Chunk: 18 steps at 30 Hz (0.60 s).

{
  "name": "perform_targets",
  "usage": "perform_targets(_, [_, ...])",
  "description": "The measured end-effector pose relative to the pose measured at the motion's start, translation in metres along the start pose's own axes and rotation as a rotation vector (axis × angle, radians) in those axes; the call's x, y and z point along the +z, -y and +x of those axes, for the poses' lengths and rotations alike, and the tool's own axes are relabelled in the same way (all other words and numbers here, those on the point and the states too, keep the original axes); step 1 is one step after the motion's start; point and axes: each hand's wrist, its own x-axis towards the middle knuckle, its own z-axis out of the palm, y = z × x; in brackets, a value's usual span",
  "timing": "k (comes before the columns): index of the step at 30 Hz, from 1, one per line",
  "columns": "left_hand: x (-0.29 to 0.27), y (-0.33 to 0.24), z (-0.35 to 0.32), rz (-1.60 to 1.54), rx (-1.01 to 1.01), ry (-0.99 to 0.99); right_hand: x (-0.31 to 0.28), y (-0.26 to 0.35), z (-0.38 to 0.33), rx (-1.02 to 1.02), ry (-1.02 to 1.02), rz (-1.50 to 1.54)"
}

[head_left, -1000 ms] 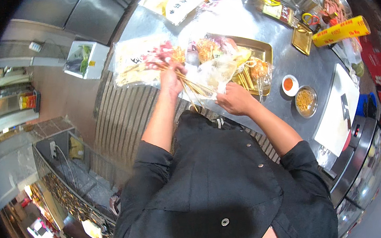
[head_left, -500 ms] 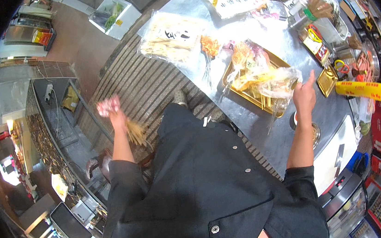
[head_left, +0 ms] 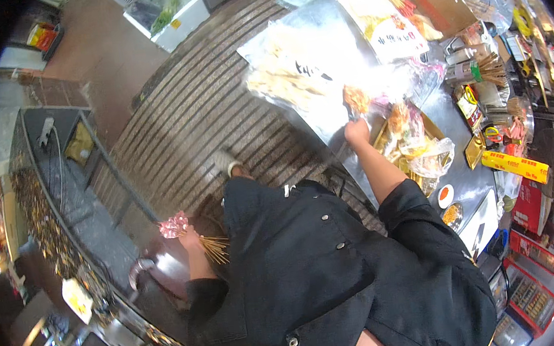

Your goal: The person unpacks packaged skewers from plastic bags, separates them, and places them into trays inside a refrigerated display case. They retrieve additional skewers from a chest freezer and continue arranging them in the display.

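Note:
My left hand [head_left: 193, 240] is closed around a bunch of wooden skewers [head_left: 216, 247], held low beside my leg. Pink-and-white pieces of what looks like meat [head_left: 174, 225] top that bunch. Over the metal table, my right hand [head_left: 356, 133] is closed at the stick end of a second bunch, skewers topped with orange food [head_left: 356, 99]; the sticks are mostly hidden by the hand. Just right of that hand lies a gold tray [head_left: 433, 128] holding a clear plastic bag [head_left: 432, 159] and more skewered food, partly covered by my forearm.
A clear bag of pale food [head_left: 284, 81] lies at the table's left corner. Bundled sticks [head_left: 490, 71], a yellow box [head_left: 515, 166] and a small bowl of red sauce [head_left: 445, 196] stand rightward. On the floor are a white foam box [head_left: 188, 21] and a ridged mat [head_left: 170, 120].
My right hand has moved left and away from me, from beyond the gold tray to the orange-topped skewers, and closed. My left hand has lowered with its skewers. My view has shifted.

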Motion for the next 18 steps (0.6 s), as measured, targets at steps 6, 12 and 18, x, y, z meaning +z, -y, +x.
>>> perform_targets(6, [0.026,-0.14,0.15,0.084,0.137,0.133,-0.007,0.078,-0.05,0.177,-0.37,0.371])
perform_targets(12, [0.034,-0.32,0.275,-0.069,0.188,0.172,-0.05,0.347,-0.141,-0.059,0.693,1.54])
perform_targets(18, [0.061,-0.462,0.391,-0.238,0.161,0.103,0.057,0.652,-0.206,-0.215,1.458,1.491])
